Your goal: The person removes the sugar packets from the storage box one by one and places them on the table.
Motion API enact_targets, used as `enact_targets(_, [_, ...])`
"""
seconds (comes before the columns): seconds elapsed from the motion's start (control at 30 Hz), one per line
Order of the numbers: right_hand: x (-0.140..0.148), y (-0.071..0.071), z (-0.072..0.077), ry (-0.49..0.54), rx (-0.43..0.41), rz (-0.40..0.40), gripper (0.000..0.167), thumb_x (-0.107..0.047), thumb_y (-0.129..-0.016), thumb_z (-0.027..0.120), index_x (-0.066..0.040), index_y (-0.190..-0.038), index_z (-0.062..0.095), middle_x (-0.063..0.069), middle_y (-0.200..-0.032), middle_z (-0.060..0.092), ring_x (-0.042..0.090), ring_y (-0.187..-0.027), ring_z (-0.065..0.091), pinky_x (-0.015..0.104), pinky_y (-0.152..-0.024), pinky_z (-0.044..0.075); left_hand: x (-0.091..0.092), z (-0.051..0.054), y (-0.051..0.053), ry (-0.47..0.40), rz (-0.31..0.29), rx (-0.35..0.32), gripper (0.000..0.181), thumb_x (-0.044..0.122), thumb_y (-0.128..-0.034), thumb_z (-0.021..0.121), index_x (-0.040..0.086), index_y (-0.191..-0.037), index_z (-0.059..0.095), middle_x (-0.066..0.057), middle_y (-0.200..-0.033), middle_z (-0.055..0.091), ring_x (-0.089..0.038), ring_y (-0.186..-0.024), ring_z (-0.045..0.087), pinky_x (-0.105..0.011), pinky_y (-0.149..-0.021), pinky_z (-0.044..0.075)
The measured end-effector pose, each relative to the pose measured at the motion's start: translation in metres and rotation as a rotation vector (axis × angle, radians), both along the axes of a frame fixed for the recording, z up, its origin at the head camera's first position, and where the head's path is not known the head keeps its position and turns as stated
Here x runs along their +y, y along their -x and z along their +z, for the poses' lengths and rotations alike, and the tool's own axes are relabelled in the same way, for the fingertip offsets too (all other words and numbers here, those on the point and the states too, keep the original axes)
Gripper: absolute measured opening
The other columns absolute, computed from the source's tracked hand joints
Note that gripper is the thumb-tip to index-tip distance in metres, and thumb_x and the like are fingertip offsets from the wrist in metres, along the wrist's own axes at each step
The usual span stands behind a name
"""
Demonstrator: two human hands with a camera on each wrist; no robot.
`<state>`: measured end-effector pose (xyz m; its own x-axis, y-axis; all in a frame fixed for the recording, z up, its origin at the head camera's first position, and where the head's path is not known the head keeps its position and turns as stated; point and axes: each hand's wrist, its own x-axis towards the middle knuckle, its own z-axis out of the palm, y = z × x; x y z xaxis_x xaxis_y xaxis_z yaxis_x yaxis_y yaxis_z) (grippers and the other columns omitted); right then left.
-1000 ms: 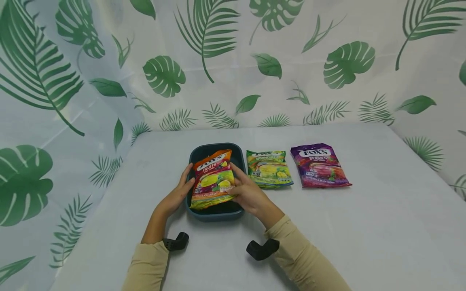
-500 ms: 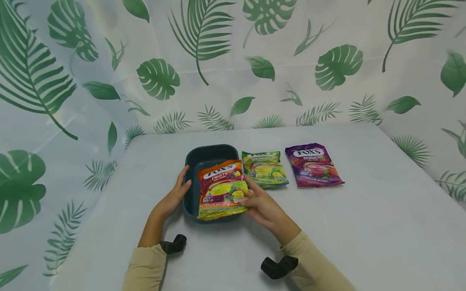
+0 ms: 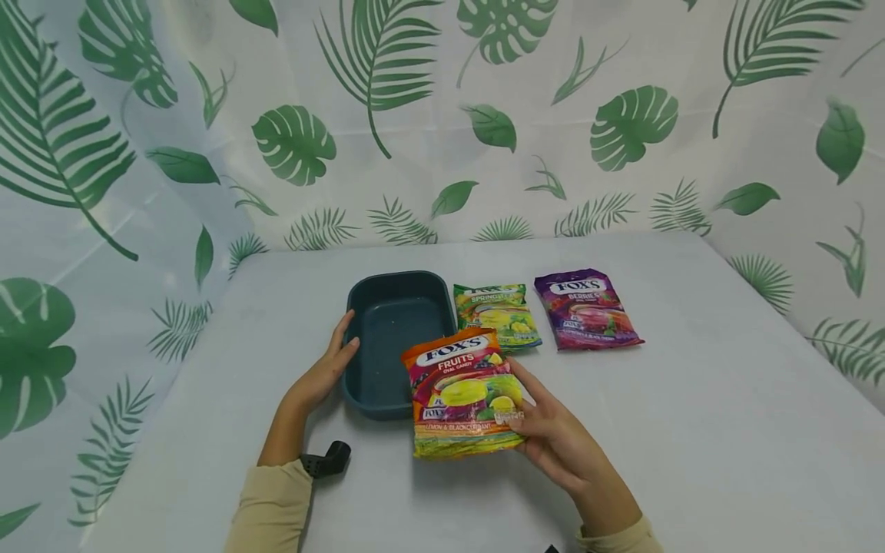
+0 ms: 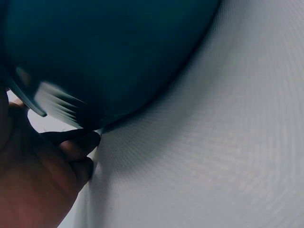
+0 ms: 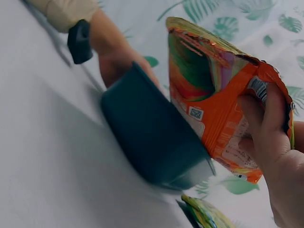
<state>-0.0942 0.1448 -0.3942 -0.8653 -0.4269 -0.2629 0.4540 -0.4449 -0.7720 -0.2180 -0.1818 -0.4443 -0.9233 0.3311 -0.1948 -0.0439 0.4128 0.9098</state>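
Observation:
My right hand (image 3: 563, 442) grips the right edge of an orange Fox's Fruits candy bag (image 3: 466, 395), raised in front of the teal plastic tub (image 3: 394, 415). Its printed back, with the fingers across it, shows in the right wrist view as an orange candy bag (image 5: 228, 109). My left hand (image 3: 321, 376) holds the tub's left side, its thumb at the rim. The left wrist view has this left hand (image 4: 42, 175) close against the tub wall (image 4: 118, 57). The bag covers the tub's front right corner.
Right of the tub lies a green Fox's candy bag (image 3: 508, 319), partly covered by the orange one. Farther right a purple Fox's Berries candy bag (image 3: 588, 311) lies flat. A leaf-patterned curtain (image 3: 415, 123) rises behind the white table (image 3: 691, 430).
My right hand has drawn the orange candy bag out of the tub, toward the front right, baring the tub's inside. The left hand stays at the tub's side. The view has shifted slightly.

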Motion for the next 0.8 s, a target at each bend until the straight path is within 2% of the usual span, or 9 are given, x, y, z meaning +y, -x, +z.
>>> enact_targets(0.17, [0.018,-0.014,-0.002,0.008,0.033,-0.035,0.086,0.01,-0.087,0.043,-0.035,-0.146,-0.001,0.011,-0.152,-0.003,0.019,-0.123,0.044,0.039,-0.1,0.039,0.002,0.0,-0.001,0.01,0.009,-0.002,0.058,0.044,-0.0981,0.024,0.035,-0.144,-0.01,-0.003,-0.153,-0.018,-0.031,-0.14,-0.015,-0.06,-0.108,-0.001])
enact_targets(0.27, [0.034,-0.021,-0.006,-0.002,0.048,-0.081,0.085,0.008,-0.088,0.043,-0.036,-0.146,-0.001,0.009,-0.151,0.0,0.014,-0.119,0.048,0.036,-0.098,0.041,0.001,0.0,-0.002,0.011,0.003,-0.007,0.058,0.043,-0.0982,0.024,0.035,-0.144,-0.01,-0.003,-0.153,-0.018,-0.031,-0.14,-0.015,-0.06,-0.108,-0.001])
enact_targets(0.43, [0.063,-0.03,-0.016,0.003,0.091,-0.109,0.084,0.008,-0.089,0.042,-0.037,-0.146,-0.001,-0.005,-0.137,0.031,0.014,-0.115,0.052,0.036,-0.095,0.044,-0.001,0.002,-0.003,0.024,0.006,0.001,0.058,0.045,-0.0978,0.024,0.037,-0.144,-0.01,-0.003,-0.153,-0.017,-0.032,-0.14,-0.014,-0.061,-0.108,-0.001])
enact_targets(0.5, [0.073,-0.033,-0.019,-0.012,0.093,-0.117,0.084,0.008,-0.09,0.041,-0.037,-0.146,-0.002,-0.009,-0.13,0.038,0.014,-0.115,0.053,0.036,-0.095,0.044,-0.001,0.003,-0.003,0.027,0.006,0.008,0.058,0.045,-0.0977,0.024,0.037,-0.144,-0.01,-0.003,-0.153,-0.017,-0.032,-0.14,-0.014,-0.062,-0.107,-0.001])
enact_targets(0.6, [0.084,-0.036,-0.022,-0.104,0.053,-0.146,0.084,0.007,-0.09,0.043,-0.039,-0.145,0.0,-0.004,-0.136,0.032,0.012,-0.112,0.054,0.037,-0.094,0.045,-0.001,0.002,-0.002,0.03,0.008,0.014,0.057,0.044,-0.0979,0.023,0.037,-0.144,-0.01,-0.004,-0.153,-0.017,-0.032,-0.14,-0.014,-0.062,-0.107,-0.001])
enact_targets(0.73, [0.093,-0.036,-0.021,-0.345,0.039,-0.135,0.08,0.001,-0.091,0.043,-0.038,-0.145,0.001,0.009,-0.149,0.01,0.009,-0.109,0.054,0.033,-0.091,0.048,0.0,-0.001,-0.001,0.029,0.011,0.019,0.057,0.043,-0.0983,0.023,0.035,-0.145,-0.01,-0.004,-0.153,-0.016,-0.032,-0.14,-0.014,-0.062,-0.107,-0.001])
enact_targets(0.8, [0.097,-0.037,-0.02,-0.454,0.057,-0.11,0.077,0.0,-0.091,0.042,-0.035,-0.146,-0.001,0.015,-0.152,0.005,0.008,-0.108,0.053,0.03,-0.088,0.05,0.001,-0.001,0.0,0.024,0.011,0.018,0.057,0.043,-0.0984,0.023,0.034,-0.145,-0.009,-0.004,-0.153,-0.016,-0.032,-0.14,-0.014,-0.062,-0.107,-0.001])
